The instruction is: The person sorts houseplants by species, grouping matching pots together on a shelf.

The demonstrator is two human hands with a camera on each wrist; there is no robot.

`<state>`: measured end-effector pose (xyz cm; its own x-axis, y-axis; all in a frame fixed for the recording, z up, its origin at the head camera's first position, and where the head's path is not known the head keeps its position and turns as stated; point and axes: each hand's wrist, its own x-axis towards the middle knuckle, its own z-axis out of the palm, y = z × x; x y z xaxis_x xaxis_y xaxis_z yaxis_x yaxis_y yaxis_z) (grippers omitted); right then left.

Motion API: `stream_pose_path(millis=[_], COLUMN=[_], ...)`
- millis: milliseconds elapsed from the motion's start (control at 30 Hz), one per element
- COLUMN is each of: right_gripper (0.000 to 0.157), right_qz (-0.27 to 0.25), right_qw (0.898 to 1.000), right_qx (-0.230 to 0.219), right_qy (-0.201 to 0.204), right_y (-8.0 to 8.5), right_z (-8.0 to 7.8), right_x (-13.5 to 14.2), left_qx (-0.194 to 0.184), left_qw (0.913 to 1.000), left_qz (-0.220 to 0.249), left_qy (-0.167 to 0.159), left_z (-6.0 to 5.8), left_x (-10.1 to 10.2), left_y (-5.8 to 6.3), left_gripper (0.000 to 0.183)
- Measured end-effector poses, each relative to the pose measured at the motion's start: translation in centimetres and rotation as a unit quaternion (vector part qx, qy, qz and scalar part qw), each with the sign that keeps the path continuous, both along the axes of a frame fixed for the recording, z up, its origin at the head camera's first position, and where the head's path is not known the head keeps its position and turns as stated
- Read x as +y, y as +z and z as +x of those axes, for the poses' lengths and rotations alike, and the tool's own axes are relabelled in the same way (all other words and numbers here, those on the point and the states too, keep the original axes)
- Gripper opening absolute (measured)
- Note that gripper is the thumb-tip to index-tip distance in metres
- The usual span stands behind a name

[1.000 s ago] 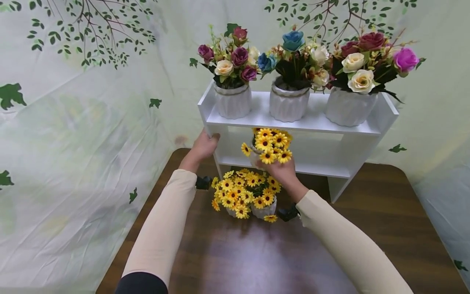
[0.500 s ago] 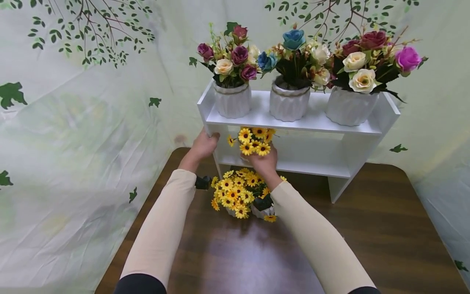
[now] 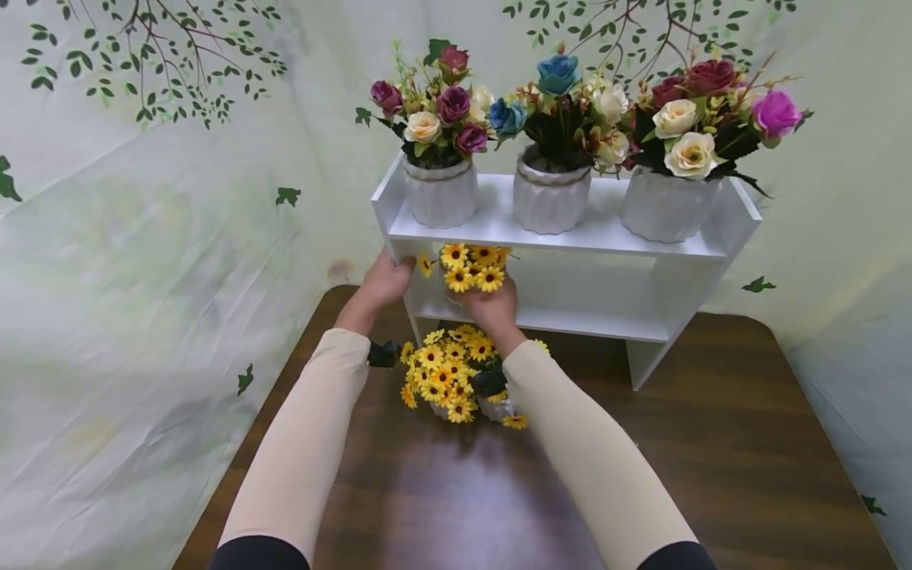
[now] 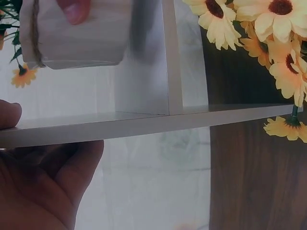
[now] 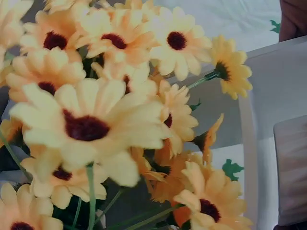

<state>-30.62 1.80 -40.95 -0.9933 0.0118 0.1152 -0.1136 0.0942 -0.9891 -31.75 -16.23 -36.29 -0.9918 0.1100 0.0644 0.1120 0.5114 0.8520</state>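
White daisy pot (image 4: 91, 40), clamped upright by fingers of the right hand (image 3: 493, 307), flanked the side panel (image 4: 139, 129) the left hand (image 3: 387, 279) gripped.

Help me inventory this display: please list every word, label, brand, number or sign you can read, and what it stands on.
None: no readable text shows in any view.
The white ribbed pots and white rectangular shelf unit show no lettering.
The creased, pale green-and-white backdrop shows only leaf and branch shapes.
The small black wrist-worn devices are too small to read for any markings.
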Motion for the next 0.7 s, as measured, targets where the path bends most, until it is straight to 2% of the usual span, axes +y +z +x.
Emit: stream_pose_path(millis=[33,67,200,367,467,700], right_gripper=[0.076,0.076,0.080,0.082,0.082,0.070], right_qz=[0.080,0.087,0.089,0.117,0.113,0.105], right_qw=[0.996,0.995,0.995,0.991,0.992,0.991], right_qx=[0.024,0.037,0.043,0.036,0.034,0.063], right_qy=[-0.032,-0.032,-0.031,-0.045,-0.048,-0.044], right_y=[-0.3,-0.5,-0.7,-0.7,-0.7,-1.5], right_z=[0.0,0.0,-0.1,-0.1,0.0,-0.4], right_x=[0.1,0.1,0.2,-0.5,-0.6,-1.1], left_qx=[-0.002,-0.003,0.009,0.023,0.023,0.024], left_qw=[1.0000,1.0000,0.9998,0.9994,0.9994,0.9995], left_qz=[-0.002,-0.006,-0.018,-0.023,-0.021,-0.021], left_qy=[-0.001,-0.002,-0.006,-0.009,-0.012,-0.009], left_z=[0.0,-0.1,-0.4,-0.2,-0.3,-0.4], left_x=[0.0,0.0,0.1,-0.5,-0.4,-0.2], left_y=[0.0,-0.1,-0.1,-0.1,0.0,-0.2], left_gripper=[0.051,0.052,0.050,0.049,0.049,0.050])
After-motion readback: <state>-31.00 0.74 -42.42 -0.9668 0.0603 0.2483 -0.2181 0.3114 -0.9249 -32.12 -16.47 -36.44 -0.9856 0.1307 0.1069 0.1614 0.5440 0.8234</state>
